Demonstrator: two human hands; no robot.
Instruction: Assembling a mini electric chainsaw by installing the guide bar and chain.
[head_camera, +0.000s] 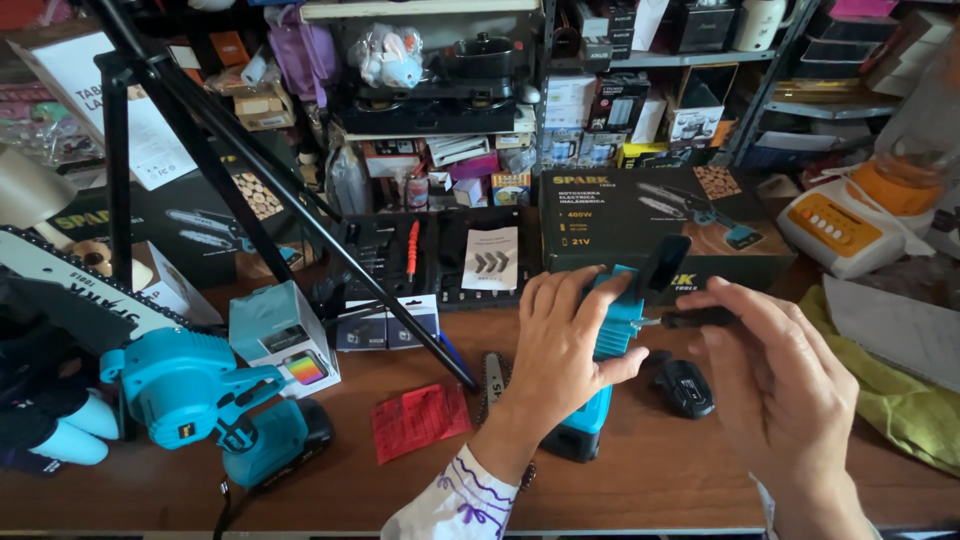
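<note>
My left hand grips the body of a small teal and black power tool that stands upright on the wooden table. My right hand holds a black screwdriver by its handle, its tip against the tool's right side. A black round cover piece lies on the table just right of the tool. A saw chain lies to the tool's left.
A teal cordless blower sits at the left, beside a small teal box and a red packet. A black tripod leg crosses the table. A dark tool carton and open case stand behind. Yellow-green cloth lies right.
</note>
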